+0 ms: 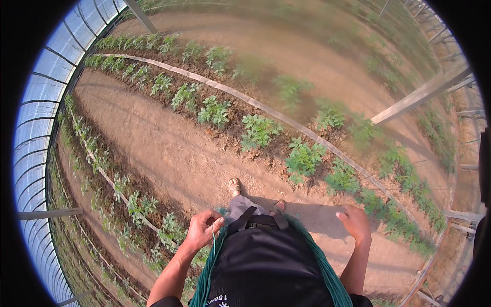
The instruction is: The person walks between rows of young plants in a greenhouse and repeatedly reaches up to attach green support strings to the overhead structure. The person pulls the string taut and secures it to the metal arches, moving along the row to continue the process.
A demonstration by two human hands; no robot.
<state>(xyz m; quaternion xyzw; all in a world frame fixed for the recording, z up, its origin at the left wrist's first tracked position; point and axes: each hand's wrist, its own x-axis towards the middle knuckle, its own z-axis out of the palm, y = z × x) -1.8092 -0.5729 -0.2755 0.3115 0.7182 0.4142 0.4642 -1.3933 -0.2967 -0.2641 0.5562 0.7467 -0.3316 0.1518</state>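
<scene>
My left hand (205,229) is at the lower middle, its thumb and index finger pinched on a strand of green twine (214,240). That strand runs down beside a thick bundle of green twine (320,261), which hangs along both sides of my dark top. Off to the right, my right hand (355,221) hovers over the soil path with its fingers curled loosely; no object shows in it, though part of its palm is hidden. Between the hands are a black waist strap with a buckle (256,225) and my sandalled feet (234,186).
Leafy green plants (305,159) grow in soil rows on both sides of the dirt path (165,142). A flat pale hose (245,98) runs along the row ahead. A slanting concrete post (422,94) stands at the right. Curved greenhouse ribs (36,115) line the left.
</scene>
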